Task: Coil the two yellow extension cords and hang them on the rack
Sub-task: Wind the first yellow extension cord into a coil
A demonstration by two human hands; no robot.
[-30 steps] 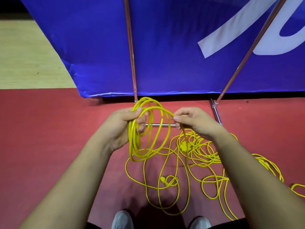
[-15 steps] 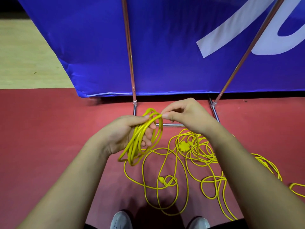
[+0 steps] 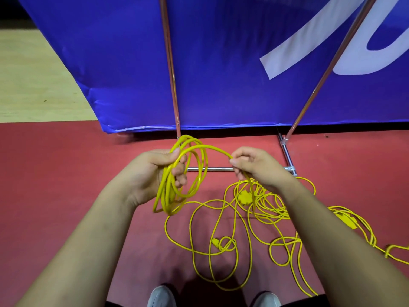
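Head view, looking down at both hands held apart over the floor. The left hand [image 3: 152,173] is wrapped around a coil [image 3: 170,196] of yellow cord, several loops bunched together, thumb on top and fingers curled through the middle. The loops stick up above the fist and hang down below it, off the ground. One strand arcs out of that bundle over to the right hand [image 3: 259,167], which pinches it between thumb and fingertips. From there the strand drops straight down into the mess below.

That mess is the loose cord [image 3: 223,220], sprawled in big open loops on the red floor [image 3: 55,185], mostly under and to the right of the hands. Honestly can't tell where one cord ends and the other starts. A chunky yellow socket block [image 3: 244,196] sits in the pile just under the right wrist, another one [image 3: 347,220] shows past the right forearm, and a small plug [image 3: 215,242] lies inside a little loop nearer the feet.

Just past the hands is the rack [image 3: 212,169]: a shiny base bar low on the floor with two thin poles going up. Behind it hangs a blue banner [image 3: 221,63] with white lettering, and pale wood flooring [image 3: 33,85] is far left. Grey shoe tips [image 3: 160,296] poke in at the near edge.
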